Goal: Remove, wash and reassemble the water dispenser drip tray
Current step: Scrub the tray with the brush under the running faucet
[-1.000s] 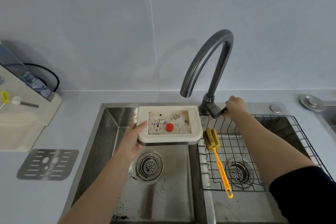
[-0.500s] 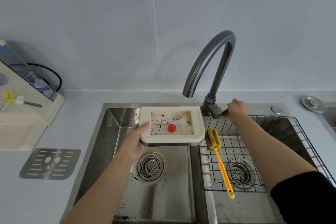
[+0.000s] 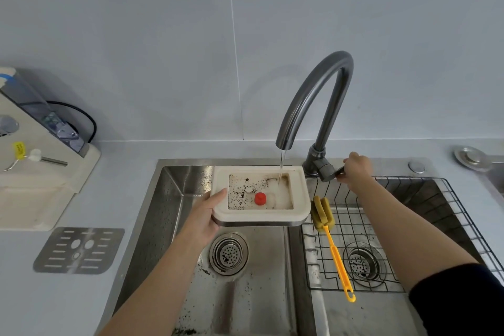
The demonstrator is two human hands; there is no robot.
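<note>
My left hand (image 3: 207, 213) grips the left edge of the white drip tray (image 3: 299, 194), holding it level over the left sink basin under the faucet spout (image 3: 313, 95). The tray's inside is speckled with dark grime and has a red float (image 3: 260, 198) near its middle. A thin stream of water (image 3: 281, 165) falls from the spout into the tray's far right corner. My right hand (image 3: 356, 169) is closed on the faucet handle (image 3: 331, 173). The tray's metal grille (image 3: 79, 250) lies flat on the counter at the left.
The water dispenser (image 3: 32, 161) stands on the counter at far left. A yellow-handled sponge brush (image 3: 331, 240) lies on the wire rack (image 3: 425, 226) over the right basin. Dark specks litter the left basin around its drain (image 3: 228, 254). A round metal cap (image 3: 470, 158) sits at far right.
Water now runs from the spout into the tray; earlier there was no stream. The tray has shifted slightly so its far right corner sits under the spout.
</note>
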